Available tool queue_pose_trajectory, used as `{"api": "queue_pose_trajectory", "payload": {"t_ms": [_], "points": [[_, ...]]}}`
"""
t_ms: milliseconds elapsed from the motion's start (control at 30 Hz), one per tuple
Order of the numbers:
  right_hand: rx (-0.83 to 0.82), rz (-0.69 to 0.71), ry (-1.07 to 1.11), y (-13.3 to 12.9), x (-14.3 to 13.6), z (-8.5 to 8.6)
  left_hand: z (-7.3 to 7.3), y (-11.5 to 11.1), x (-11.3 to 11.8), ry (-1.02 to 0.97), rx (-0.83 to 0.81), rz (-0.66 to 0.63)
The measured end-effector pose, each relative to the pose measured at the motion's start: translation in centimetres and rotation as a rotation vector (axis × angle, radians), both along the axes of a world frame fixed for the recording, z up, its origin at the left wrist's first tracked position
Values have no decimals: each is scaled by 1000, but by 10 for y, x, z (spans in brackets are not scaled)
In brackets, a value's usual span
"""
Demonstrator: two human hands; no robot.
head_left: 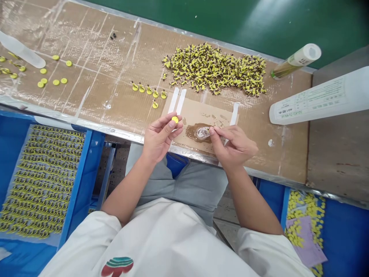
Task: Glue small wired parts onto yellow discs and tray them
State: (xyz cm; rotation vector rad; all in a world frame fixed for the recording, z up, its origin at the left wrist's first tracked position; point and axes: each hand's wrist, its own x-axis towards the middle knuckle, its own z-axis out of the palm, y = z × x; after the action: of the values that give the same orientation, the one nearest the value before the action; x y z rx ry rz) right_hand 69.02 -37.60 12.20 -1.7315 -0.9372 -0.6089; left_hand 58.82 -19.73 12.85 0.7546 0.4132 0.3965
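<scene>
My left hand (158,136) pinches a yellow round disc (175,119) between thumb and fingertips, above the bench. My right hand (235,144) is closed in a pinch over a small clear dish (202,132); a tiny piece, probably a figurine, shows only in part at its fingertips. The dish sits in a brown wet stain on a taped cardboard sheet (190,109). Beyond the hands lies a big heap of small yellow and dark figurines (213,67). Left of the sheet stand several figurines on yellow discs (149,90).
A large white bottle (317,96) and a smaller bottle (301,59) lean in at the right. Loose yellow discs (56,82) and another white bottle (21,50) are at the left. Blue bins hold rows of figurines (43,181) and yellow discs (295,232).
</scene>
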Motion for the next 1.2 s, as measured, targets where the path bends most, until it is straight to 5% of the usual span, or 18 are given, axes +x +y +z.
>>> {"api": "queue_pose_trajectory", "payload": {"t_ms": [367, 933, 1200], "points": [[-90, -125, 63, -10, 2, -6, 0, 0, 0, 72, -17, 18], [-69, -49, 82, -9, 4, -3, 2, 0, -1, 31, -8, -10], [284, -99, 467, 5, -31, 42, 16, -20, -11, 63, -73, -65]]}}
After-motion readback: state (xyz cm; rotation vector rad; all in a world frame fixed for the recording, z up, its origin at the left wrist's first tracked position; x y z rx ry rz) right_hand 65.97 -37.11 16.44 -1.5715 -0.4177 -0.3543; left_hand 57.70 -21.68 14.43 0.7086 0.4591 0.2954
